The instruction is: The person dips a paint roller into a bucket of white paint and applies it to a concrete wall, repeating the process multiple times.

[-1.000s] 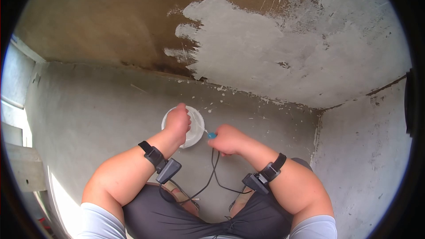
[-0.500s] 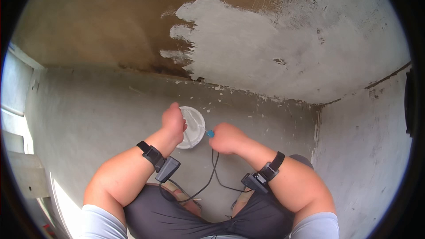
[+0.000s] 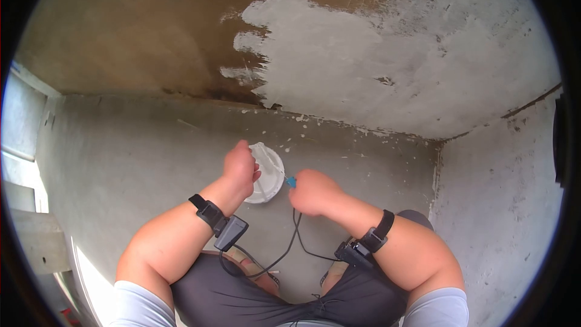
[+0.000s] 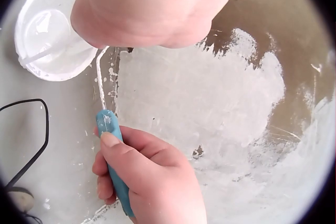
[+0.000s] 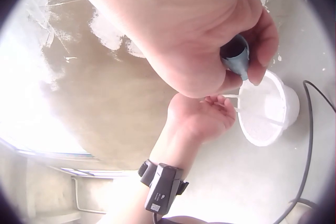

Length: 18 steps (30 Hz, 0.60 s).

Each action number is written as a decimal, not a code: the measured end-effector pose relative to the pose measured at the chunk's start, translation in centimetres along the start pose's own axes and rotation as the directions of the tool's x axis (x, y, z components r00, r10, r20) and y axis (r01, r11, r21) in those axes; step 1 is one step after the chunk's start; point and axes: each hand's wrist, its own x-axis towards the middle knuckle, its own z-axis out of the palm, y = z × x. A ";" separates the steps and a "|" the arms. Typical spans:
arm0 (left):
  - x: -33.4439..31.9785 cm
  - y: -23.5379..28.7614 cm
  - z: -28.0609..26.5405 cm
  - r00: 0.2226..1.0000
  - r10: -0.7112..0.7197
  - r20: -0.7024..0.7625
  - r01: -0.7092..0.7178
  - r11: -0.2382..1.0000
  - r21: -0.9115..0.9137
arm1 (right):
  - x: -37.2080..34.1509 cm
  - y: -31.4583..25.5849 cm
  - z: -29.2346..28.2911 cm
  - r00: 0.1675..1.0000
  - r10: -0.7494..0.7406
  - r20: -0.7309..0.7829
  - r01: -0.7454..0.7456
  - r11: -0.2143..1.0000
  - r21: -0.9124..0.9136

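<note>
My right hand [image 3: 316, 192] grips the blue handle [image 4: 121, 190] of a paint roller, thumb along its top in the left wrist view. The roller's bent, paint-coated wire [image 4: 101, 79] runs from the handle toward my left hand [image 3: 239, 171], which hides the far end. A white plastic bucket [image 5: 291, 109] sits between the two hands, tilted, with wet white residue inside. Its strip-like carrying handle [image 4: 44, 53] crosses the mouth and runs into the curled fingers of the left hand, which holds it at the bucket's left side.
Ahead is a wall [image 3: 121, 30] of bare brown surface, with a large white painted patch [image 3: 339, 54]. Paint spots dot the grey floor [image 3: 151, 145]. A black cable [image 3: 284, 251] loops between the wrist cameras, over the feet. A side wall [image 3: 496, 206] stands right.
The bucket has tipped a little, its mouth shifting slightly right in the head view. The blue handle and right hand moved slightly; both hands keep their grips.
</note>
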 end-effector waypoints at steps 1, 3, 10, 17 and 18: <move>0.1 0.0 -0.1 1.000 0.001 0.006 -0.001 1.000 0.008 | 0.1 0.0 0.0 1.000 -0.002 -0.006 0.002 1.000 0.001; 0.2 -0.1 -0.2 1.000 0.004 -0.001 -0.004 1.000 0.015 | 0.3 -0.1 0.1 1.000 -0.005 -0.009 0.005 1.000 -0.004; 0.3 -0.1 -0.5 1.000 0.015 -0.006 -0.015 0.998 0.057 | 1.9 -0.2 1.4 1.000 -0.008 -0.022 0.009 0.999 0.041; 0.1 -0.1 -0.9 0.999 0.005 0.033 -0.006 0.999 0.045 | 2.1 -0.4 1.9 0.999 -0.030 0.022 0.028 0.998 0.063; -0.2 0.0 -0.8 1.000 0.002 0.029 -0.003 0.999 0.042 | 2.1 -0.5 1.9 0.999 -0.029 0.020 0.027 0.998 0.063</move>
